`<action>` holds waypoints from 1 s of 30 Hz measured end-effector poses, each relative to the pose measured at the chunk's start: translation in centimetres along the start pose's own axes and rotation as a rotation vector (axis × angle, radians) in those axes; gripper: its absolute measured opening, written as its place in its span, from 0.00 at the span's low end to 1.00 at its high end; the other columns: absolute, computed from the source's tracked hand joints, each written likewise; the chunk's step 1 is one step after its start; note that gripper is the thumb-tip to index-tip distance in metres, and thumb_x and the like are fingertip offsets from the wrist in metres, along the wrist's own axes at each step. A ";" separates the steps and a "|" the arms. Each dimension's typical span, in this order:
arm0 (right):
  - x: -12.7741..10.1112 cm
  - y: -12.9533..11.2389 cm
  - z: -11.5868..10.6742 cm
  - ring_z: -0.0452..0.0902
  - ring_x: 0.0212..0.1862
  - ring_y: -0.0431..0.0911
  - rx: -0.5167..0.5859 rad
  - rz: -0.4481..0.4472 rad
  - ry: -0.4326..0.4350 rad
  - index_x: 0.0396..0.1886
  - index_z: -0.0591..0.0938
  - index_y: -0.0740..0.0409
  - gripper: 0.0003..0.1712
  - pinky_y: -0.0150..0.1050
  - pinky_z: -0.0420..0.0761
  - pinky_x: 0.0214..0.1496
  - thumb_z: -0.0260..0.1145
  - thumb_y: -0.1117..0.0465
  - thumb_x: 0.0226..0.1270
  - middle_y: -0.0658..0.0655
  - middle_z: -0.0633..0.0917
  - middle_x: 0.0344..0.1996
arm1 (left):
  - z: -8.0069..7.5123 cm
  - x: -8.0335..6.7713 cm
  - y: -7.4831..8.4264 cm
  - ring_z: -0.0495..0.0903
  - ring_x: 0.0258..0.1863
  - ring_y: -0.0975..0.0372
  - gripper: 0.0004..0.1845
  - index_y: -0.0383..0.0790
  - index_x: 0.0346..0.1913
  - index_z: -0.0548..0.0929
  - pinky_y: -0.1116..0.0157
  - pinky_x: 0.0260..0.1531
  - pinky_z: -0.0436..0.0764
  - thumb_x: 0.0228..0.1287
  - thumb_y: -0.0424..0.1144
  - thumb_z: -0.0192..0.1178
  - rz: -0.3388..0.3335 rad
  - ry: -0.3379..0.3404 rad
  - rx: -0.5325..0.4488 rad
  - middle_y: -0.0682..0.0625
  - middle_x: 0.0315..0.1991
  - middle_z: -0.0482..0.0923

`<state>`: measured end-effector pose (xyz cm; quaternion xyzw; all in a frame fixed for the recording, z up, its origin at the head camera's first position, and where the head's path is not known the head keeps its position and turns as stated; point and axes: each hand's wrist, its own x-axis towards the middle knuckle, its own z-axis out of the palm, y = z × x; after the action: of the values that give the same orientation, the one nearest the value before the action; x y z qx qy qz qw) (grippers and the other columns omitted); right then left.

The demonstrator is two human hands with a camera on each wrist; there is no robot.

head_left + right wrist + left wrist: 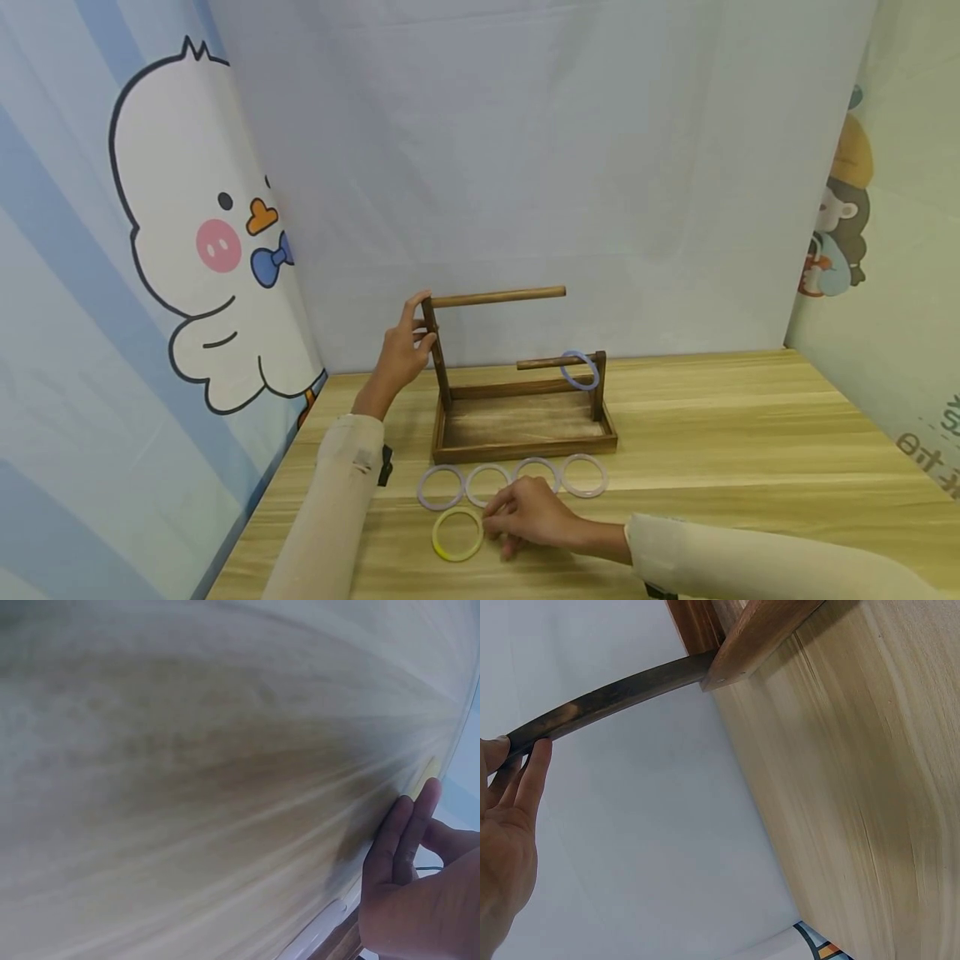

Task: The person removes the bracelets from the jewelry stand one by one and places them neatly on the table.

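Observation:
My left hand [405, 357] grips the tall upright post [592, 709] of a dark wooden stand [525, 452] near its top, thumb on one side and fingers on the other. A bare rod [498, 296] runs right from that post. A blue ring [564, 375] hangs on the lower rod [536, 364], by the short right post. Down on the table, my right hand [536, 515] has its fingertips right at the right edge of a yellow ring [436, 546]. In the right wrist view the fingers [394, 832] extend toward that ring, part of which they hide.
Between the stand and the yellow ring lies a row of pale rings: a lavender ring [419, 492], a white ring [469, 492], another lavender ring [557, 473], partly covered by my right hand, and a pinkish ring [604, 475]. A pale curtain [540, 167] hangs behind the wooden table [712, 467].

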<state>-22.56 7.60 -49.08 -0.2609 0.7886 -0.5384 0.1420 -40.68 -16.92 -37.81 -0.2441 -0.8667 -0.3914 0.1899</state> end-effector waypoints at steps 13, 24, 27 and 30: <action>-0.2 -0.2 -0.3 0.89 0.25 0.56 0.029 0.005 -0.019 0.45 0.88 0.71 0.10 0.33 0.89 0.28 0.72 0.67 0.69 0.60 0.91 0.31 | 0.0 0.1 0.1 0.84 0.57 0.40 0.42 0.58 0.82 0.53 0.49 0.54 0.87 0.76 0.24 0.58 -0.014 -0.002 -0.001 0.28 0.61 0.78; -0.4 0.0 -0.5 0.89 0.27 0.59 0.078 0.014 -0.005 0.50 0.86 0.70 0.14 0.36 0.91 0.31 0.74 0.67 0.68 0.60 0.91 0.34 | 0.0 -0.1 -0.1 0.83 0.58 0.39 0.42 0.57 0.81 0.53 0.48 0.54 0.87 0.75 0.25 0.58 -0.006 -0.001 0.010 0.28 0.61 0.79; -0.3 0.1 -0.8 0.90 0.26 0.53 0.023 -0.005 0.022 0.49 0.87 0.69 0.15 0.36 0.91 0.36 0.75 0.65 0.67 0.58 0.92 0.36 | -0.1 -0.1 0.0 0.83 0.58 0.39 0.41 0.56 0.81 0.53 0.48 0.54 0.87 0.76 0.25 0.58 -0.005 -0.002 0.011 0.27 0.61 0.78; -0.1 0.1 -1.2 0.89 0.26 0.45 -0.063 -0.032 0.058 0.48 0.88 0.67 0.16 0.33 0.91 0.41 0.77 0.61 0.66 0.56 0.92 0.37 | -0.1 -0.1 0.1 0.83 0.58 0.39 0.41 0.57 0.82 0.53 0.49 0.55 0.87 0.76 0.25 0.57 -0.009 -0.004 0.010 0.28 0.61 0.78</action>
<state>-23.09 8.61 -48.72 -0.2622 0.8045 -0.5230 0.1021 -40.55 -16.95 -37.68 -0.2401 -0.8702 -0.3872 0.1874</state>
